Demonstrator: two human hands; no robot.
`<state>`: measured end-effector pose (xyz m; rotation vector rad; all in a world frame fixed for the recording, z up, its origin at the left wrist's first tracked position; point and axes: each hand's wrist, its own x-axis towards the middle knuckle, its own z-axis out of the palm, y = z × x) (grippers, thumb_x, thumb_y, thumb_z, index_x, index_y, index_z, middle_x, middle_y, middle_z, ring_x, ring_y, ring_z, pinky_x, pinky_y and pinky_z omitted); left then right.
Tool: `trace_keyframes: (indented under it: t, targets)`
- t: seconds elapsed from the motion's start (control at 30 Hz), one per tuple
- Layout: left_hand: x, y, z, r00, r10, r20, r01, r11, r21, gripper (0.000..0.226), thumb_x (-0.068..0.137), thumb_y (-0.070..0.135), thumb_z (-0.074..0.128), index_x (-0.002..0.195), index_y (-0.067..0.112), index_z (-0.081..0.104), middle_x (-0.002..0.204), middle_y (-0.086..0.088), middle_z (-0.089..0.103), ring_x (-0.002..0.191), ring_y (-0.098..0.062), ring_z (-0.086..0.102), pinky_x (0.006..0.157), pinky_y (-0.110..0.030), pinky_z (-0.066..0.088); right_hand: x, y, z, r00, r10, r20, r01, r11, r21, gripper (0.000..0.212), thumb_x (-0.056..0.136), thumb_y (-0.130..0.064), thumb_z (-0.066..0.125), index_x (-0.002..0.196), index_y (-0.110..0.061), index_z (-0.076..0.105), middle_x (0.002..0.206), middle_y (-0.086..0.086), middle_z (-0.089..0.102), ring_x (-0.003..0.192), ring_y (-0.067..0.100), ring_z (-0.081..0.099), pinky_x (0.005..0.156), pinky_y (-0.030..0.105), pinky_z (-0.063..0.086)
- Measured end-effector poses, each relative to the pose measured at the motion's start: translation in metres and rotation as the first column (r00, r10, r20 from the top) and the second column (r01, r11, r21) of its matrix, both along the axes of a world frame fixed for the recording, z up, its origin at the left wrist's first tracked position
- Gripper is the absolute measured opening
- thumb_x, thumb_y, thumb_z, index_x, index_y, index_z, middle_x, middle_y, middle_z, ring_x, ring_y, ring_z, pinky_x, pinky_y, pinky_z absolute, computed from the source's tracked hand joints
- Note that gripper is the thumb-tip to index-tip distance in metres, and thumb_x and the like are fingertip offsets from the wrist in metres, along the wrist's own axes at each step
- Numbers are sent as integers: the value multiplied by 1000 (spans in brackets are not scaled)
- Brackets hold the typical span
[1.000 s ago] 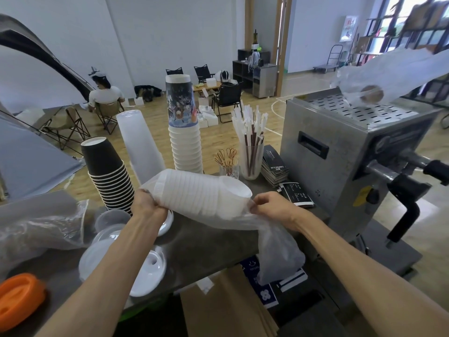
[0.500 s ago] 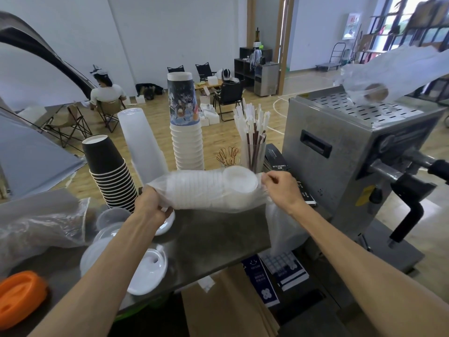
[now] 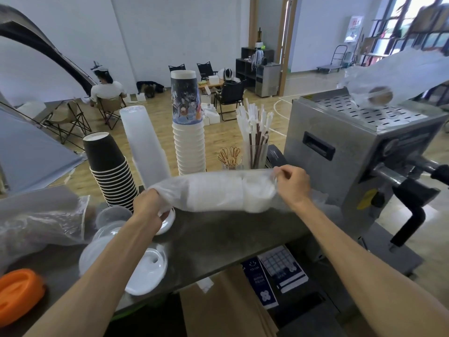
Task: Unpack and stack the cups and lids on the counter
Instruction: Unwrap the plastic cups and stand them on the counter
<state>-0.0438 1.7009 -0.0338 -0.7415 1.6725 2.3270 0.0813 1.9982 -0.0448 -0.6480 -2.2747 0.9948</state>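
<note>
left hand point(image 3: 148, 207): grips the bunched left end of the bag, fingers curled round the plastic, held just above the table.
right hand point(image 3: 292, 183): fingers pinch the bag's plastic at the right end, by the sleeve's open side.
sleeve point(image 3: 226, 190): one row of nested white cups lying sideways inside the bag, held in the air between both hands, above the table's middle. Cup count inside blurred, cannot tell.
bag point(image 3: 175, 193): one thin clear plastic bag, wrapped round the sleeve.
table point(image 3: 218, 229): dark grey top, carries everything below.
black cups point(image 3: 109, 170): one stack, upside down, back left, more than ten rims showing.
clear stack point(image 3: 143, 144): one tall translucent column, leaning, between the black cups and the white stack.
white stack point(image 3: 188, 139): one tall stack, upside down, the top cup printed with a picture.
lids point(image 3: 145, 273): about five loose white or clear lids lying flat at front left, near the left forearm; some overlap, exact count unsure.
straws point(image 3: 255, 132): one clear holder full of wrapped straws, behind the right hand.
gold picks point(image 3: 229, 155): one small bunch, just left of the straws.
machine point(image 3: 359, 152): one steel box with black crank, right side.
orange thing point(image 3: 18, 291): one, front-left corner.
loose plastic point(image 3: 36, 215): one crumpled sheet, far left.
</note>
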Motion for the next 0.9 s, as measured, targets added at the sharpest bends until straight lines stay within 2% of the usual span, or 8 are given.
trace_keyframes:
  t: [0.17, 0.4, 0.53, 0.63, 0.73, 0.8, 0.87, 0.9]
  targets:
    - [0, -1, -1, 991, -63, -116, 68, 997, 39, 35, 100, 10, 51, 135, 11, 56, 101, -6, 64, 89, -23, 59, 92, -40, 49, -5, 6, 0, 1000, -4, 8, 4, 1000, 7, 22, 100, -30, 63, 96, -14, 78, 92, 1, 75, 88, 22, 67, 83, 40, 55]
    - [-15, -14, -2, 959, -217, -183, 273, 883, 383, 65, 83, 0, 57, 147, 2, 44, 141, -18, 58, 131, -35, 55, 103, -49, 50, 1, 6, -16, 994, 104, 34, -93, 968, -234, 21, 99, -32, 62, 106, -17, 75, 104, -3, 74, 106, 19, 67, 96, 40, 53]
    - [-13, -11, -11, 985, -137, -100, 170, 818, 549, 48, 97, 1, 43, 144, 3, 45, 122, -17, 66, 126, -29, 59, 93, -42, 56, 23, -19, -33, 930, 325, 168, -279, 927, -251, 67, 89, -54, 69, 146, -27, 47, 137, -11, 51, 127, 12, 49, 108, 38, 42]
    - [-1, -2, -13, 976, -152, -157, 214, 804, 555, 35, 99, 7, 36, 129, 6, 54, 103, -12, 70, 95, -26, 70, 70, -36, 62, 29, -29, -37, 911, 320, 262, -302, 947, -107, 96, 77, -57, 80, 155, -29, 31, 150, -6, 36, 125, 11, 38, 103, 38, 39]
    - [6, -5, -8, 929, -324, -181, 369, 750, 549, 21, 90, 10, 35, 86, 10, 55, 62, -5, 64, 56, -18, 67, 52, -28, 58, 28, -29, -39, 908, 302, 290, -304, 952, -41, 103, 71, -62, 79, 155, -31, 29, 153, -7, 33, 126, 11, 34, 105, 42, 39]
    - [5, -6, -9, 822, -490, -290, 564, 628, 537, 37, 97, 14, 31, 87, 1, 64, 69, -10, 69, 66, -22, 71, 63, -35, 61, 26, -27, -40, 905, 288, 314, -293, 956, -32, 106, 67, -68, 77, 154, -32, 29, 152, -5, 35, 133, 16, 37, 111, 50, 39]
    - [0, -3, -6, 752, -593, -288, 659, 659, 364, 38, 90, 27, 70, 107, -6, 64, 86, -11, 71, 79, -21, 73, 70, -34, 62, 27, -26, -41, 904, 283, 321, -288, 957, -34, 106, 67, -70, 74, 155, -31, 28, 153, -3, 34, 136, 19, 38, 111, 53, 40]
    - [1, -3, -7, 714, -658, -240, 700, 680, 219, 63, 70, 28, 89, 113, -8, 61, 89, -10, 71, 81, -18, 72, 68, -30, 61, 27, -24, -42, 901, 282, 329, -286, 958, -37, 106, 68, -70, 73, 155, -30, 28, 154, -2, 33, 137, 20, 37, 112, 52, 39]
